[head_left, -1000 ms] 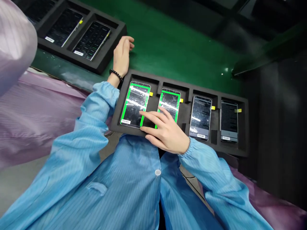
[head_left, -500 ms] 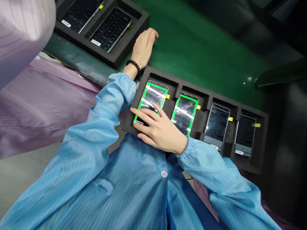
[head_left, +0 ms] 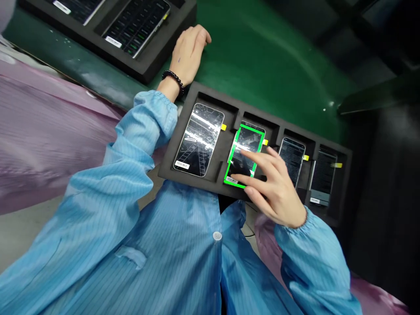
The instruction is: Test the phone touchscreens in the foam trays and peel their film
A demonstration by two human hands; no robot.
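My right hand (head_left: 274, 186) is open over the second phone (head_left: 244, 151) in a dark foam tray (head_left: 226, 94). Its fingers are spread, with the index fingertip on or just above the glass. A green frame runs around this phone's screen. To its left lies another phone (head_left: 200, 140), its dark screen showing a thin white line pattern and glare. My left hand (head_left: 188, 52), with a black bead bracelet at the wrist, rests on the green tabletop past the tray's upper left corner. Its fingers are loosely curled under, and nothing shows in them.
Two more phones, a nearer one (head_left: 292, 155) and a farther one (head_left: 323, 175), lie in the tray's right compartments, showing lines of text. Another foam tray (head_left: 144, 72) with phones stands at upper left on the green table (head_left: 262, 57). Pink fabric (head_left: 49, 140) is at the left.
My right hand has moved right, from the leftmost phone to the second one. The leftmost screen has gone from a green frame to white lines. My left hand stays on the table.
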